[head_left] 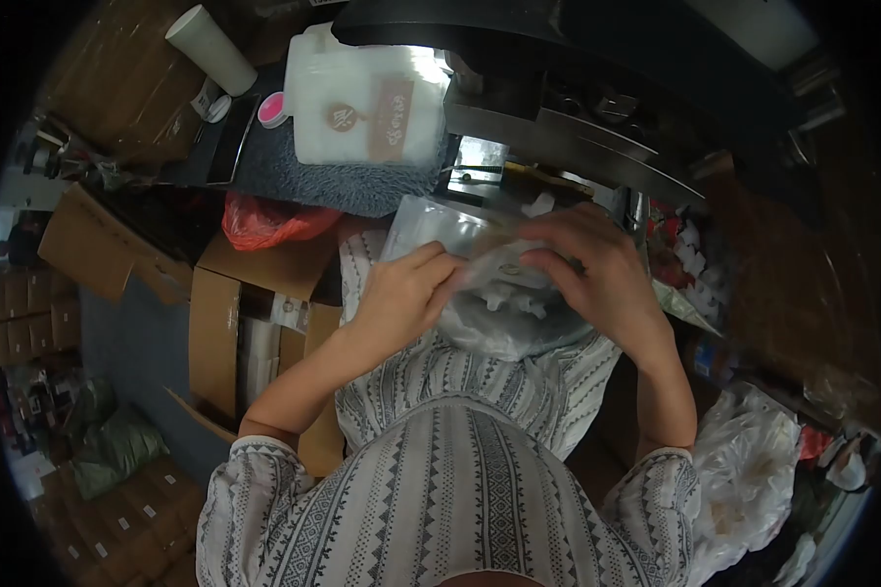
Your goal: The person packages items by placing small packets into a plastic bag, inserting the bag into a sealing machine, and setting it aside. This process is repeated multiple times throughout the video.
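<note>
My left hand (pixel 408 291) is closed, its thumb and fingers pinching the edge of a small clear plastic bag (pixel 504 269). My right hand (pixel 597 277) curves over the other side of this bag, with a gap between thumb and fingers; its fingertips are blurred. Below both hands, a larger clear plastic bag (pixel 499 338) rests on my lap. Small white pieces (pixel 514 298) show in or on it; their exact kind cannot be made out. Another white piece (pixel 538 204) is near my right fingers.
A white printed package (pixel 367 112) lies on a grey fluffy mat (pixel 362 189) beside a pink-topped jar (pixel 272 110) and a white cup (pixel 210 49). An open cardboard box (pixel 215 338) stands at left. A dark machine (pixel 558 88) is ahead; a plastic bag (pixel 744 470) is at right.
</note>
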